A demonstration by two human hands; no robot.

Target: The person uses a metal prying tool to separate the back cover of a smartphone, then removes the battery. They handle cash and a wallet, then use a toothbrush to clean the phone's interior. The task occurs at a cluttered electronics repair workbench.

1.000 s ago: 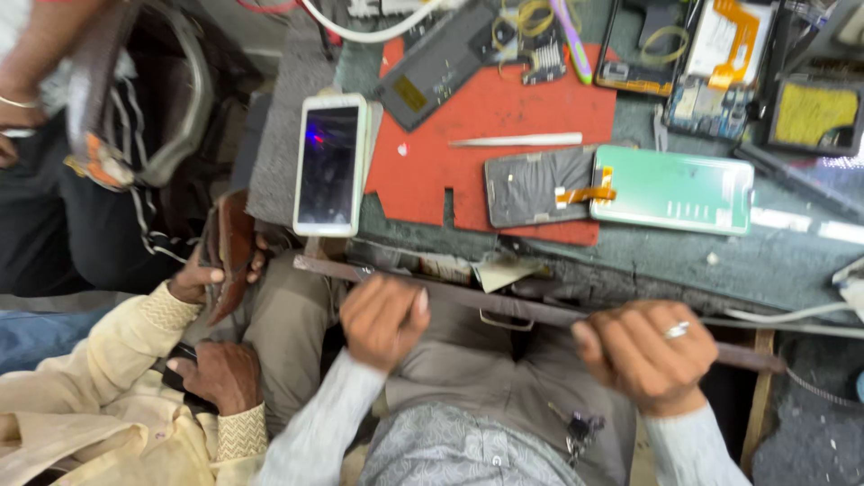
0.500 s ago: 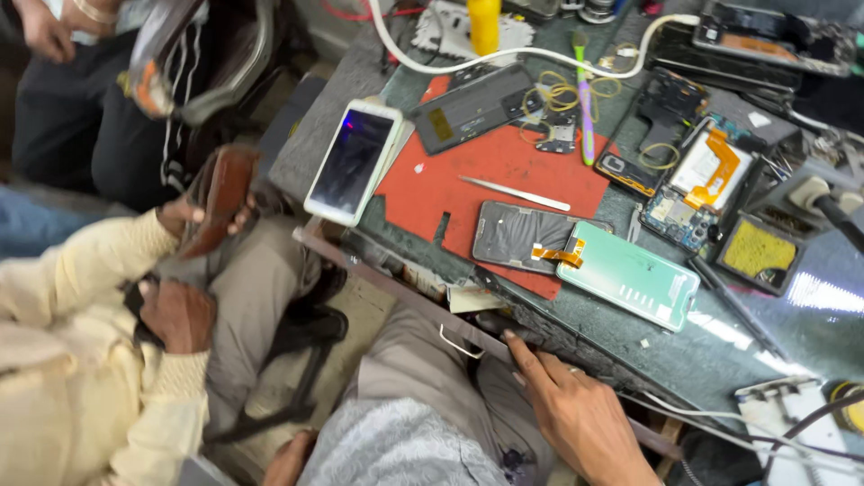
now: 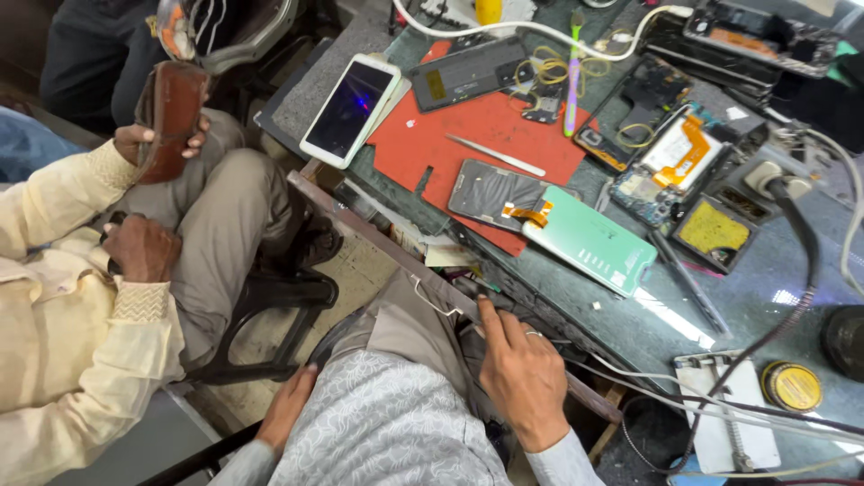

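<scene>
Left hand [image 3: 286,409] sits low in the frame, left of centre, fingers loosely open and flat against the edge of the seat [image 3: 193,454], gripping nothing. Further left, a neighbour in a cream sleeve [image 3: 63,297] takes up that side; one of that person's hands [image 3: 144,247] is curled in a fist on the lap, the other [image 3: 135,139] holds a brown wallet-like case [image 3: 171,112] upright in the upper left. Moving toward the middle, a white phone [image 3: 349,108] with a dark screen lies tilted at the bench's upper-left corner, just beside a red work mat [image 3: 468,135]. On that mat: slim metal tweezers [image 3: 495,155], and a dark opened phone back [image 3: 490,191] joined by an orange flex strip to a pale green panel [image 3: 589,241]. Below them, right hand [image 3: 522,378], ring on one finger, is spread open, fingertips pressing on the wooden front rail [image 3: 396,261] of the workbench [image 3: 747,297], holding nothing. Right of centre sits a stripped phone board with an orange ribbon [image 3: 675,157]. Far right, a thick black cable [image 3: 801,270] curves down past a small round yellow tin [image 3: 792,385] in the lower right.
</scene>
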